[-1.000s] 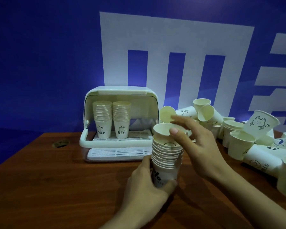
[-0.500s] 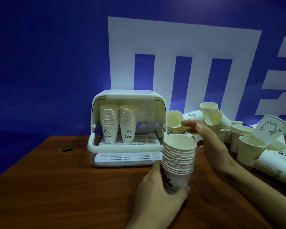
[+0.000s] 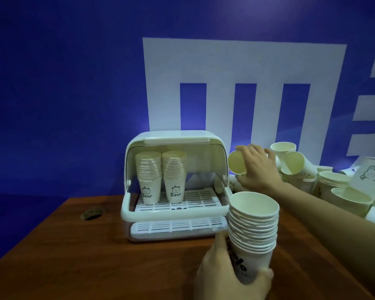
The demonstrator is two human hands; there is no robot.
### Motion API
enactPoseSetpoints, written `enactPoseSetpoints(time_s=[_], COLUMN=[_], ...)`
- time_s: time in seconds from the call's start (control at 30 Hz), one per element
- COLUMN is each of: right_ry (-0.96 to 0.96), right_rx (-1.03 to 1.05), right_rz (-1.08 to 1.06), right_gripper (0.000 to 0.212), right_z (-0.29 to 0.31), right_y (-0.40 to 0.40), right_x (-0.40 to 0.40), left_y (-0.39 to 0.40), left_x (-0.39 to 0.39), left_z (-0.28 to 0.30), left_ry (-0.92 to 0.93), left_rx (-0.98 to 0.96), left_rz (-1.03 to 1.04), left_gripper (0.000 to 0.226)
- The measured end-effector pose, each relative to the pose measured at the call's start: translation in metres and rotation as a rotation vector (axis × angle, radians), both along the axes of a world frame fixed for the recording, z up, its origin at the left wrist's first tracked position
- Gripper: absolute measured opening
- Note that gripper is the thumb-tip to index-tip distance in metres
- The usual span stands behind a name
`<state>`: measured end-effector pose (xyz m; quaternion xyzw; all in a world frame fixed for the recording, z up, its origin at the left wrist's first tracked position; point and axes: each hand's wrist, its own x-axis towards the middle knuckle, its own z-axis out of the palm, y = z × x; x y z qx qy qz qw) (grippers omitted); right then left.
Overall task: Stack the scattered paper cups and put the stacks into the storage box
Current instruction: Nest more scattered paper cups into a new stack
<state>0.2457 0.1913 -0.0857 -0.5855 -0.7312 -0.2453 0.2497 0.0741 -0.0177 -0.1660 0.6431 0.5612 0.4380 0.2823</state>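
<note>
1. Holding the stack (image 3: 253, 230) upright near the front of the worktop (image 3: 74, 245): left hand (image 3: 230, 276) wraps the bottom cup, fingers curled round its base, thumb up the near side.
2. Right hand (image 3: 256, 167) is out at the pile (image 3: 333, 187) on the right. Fingers curve over a tipped cup (image 3: 236, 164) whose mouth faces the box (image 3: 173, 182). Looks like a grasp, but the fingertips are hidden, so I can't confirm it's closed.
3. Box is open, lid up. Two stacks (image 3: 160, 176) already stand on the left of its tray; the right part looks free.
4. Handling, my read: cups are light, thin-walled paper and crush easily. Take a loose cup by the side wall near the rim with a light pinch, not across the mouth.
5. Stack is tall and only held at the base, so likely top-heavy. Before moving it to the box, grip mid-height or steady the top rim with the other hand.
6. Pile is still large, so the task is far from done.
</note>
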Motion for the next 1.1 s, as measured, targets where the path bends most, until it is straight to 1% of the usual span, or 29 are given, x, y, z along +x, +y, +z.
enactPoseSetpoints(time_s=[0.07, 0.13, 0.2, 0.23, 0.27, 0.33, 0.43, 0.53, 0.7, 0.77, 0.83, 0.9, 0.97, 1.03, 1.07, 1.1], right_ry=[0.191, 0.383, 0.588, 0.649, 0.665, 0.614, 0.539, 0.573, 0.662, 0.644, 0.540, 0.456, 0.515, 0.487, 0.469, 0.496], right_rx=[0.118, 0.191, 0.134, 0.087, 0.048, -0.025, -0.142, -0.183, -0.155, -0.164, -0.228, -0.351, -0.428, -0.383, -0.392, -0.436], right_rz=[0.083, 0.200, 0.367, 0.448, 0.516, 0.587, 0.630, 0.646, 0.646, 0.626, 0.589, 0.579, 0.611, 0.599, 0.598, 0.642], right_gripper=[0.070, 0.071, 0.066, 0.062, 0.060, 0.061, 0.061, 0.062, 0.063, 0.063, 0.057, 0.047, 0.049, 0.057, 0.058, 0.056], right_z=[0.006, 0.018, 0.036, 0.045, 0.051, 0.058, 0.059, 0.055, 0.048, 0.048, 0.041, 0.027, 0.010, -0.002, -0.004, -0.005], right_y=[-0.021, -0.053, -0.096, -0.119, -0.139, -0.171, -0.189, -0.190, -0.183, -0.182, -0.180, -0.180, -0.183, -0.188, -0.190, -0.192], right_x=[0.007, 0.015, 0.021, 0.022, 0.022, 0.020, 0.016, 0.016, 0.016, 0.014, 0.011, 0.005, 0.005, 0.010, 0.011, 0.010], left_y=[0.001, 0.003, 0.005, 0.005, 0.005, 0.005, 0.002, 0.001, 0.000, 0.000, 0.000, 0.001, 0.001, 0.000, 0.000, 0.000], left_x=[0.000, 0.000, 0.001, 0.001, 0.002, 0.003, 0.004, 0.005, 0.005, 0.004, 0.004, 0.004, 0.005, 0.005, 0.004, 0.004], left_z=[-0.004, -0.008, -0.010, -0.011, -0.012, -0.013, -0.013, -0.014, -0.017, -0.015, -0.015, -0.015, -0.016, -0.017, -0.017, -0.016], left_ry=[-0.003, -0.003, 0.006, 0.015, 0.022, 0.024, 0.009, 0.006, -0.023, -0.020, -0.012, 0.004, 0.019, 0.029, 0.030, 0.027], left_rx=[0.001, -0.001, -0.010, -0.016, -0.019, -0.013, -0.011, 0.015, 0.013, 0.007, 0.018, 0.055, 0.079, 0.096, 0.107, 0.115], left_rz=[-0.010, -0.017, -0.021, -0.018, -0.013, -0.010, -0.008, -0.017, -0.024, -0.034, -0.033, -0.010, 0.002, -0.002, -0.005, -0.006], left_gripper=[0.100, 0.094, 0.082, 0.075, 0.070, 0.066, 0.062, 0.059, 0.058, 0.056, 0.056, 0.058, 0.059, 0.058, 0.057, 0.056])
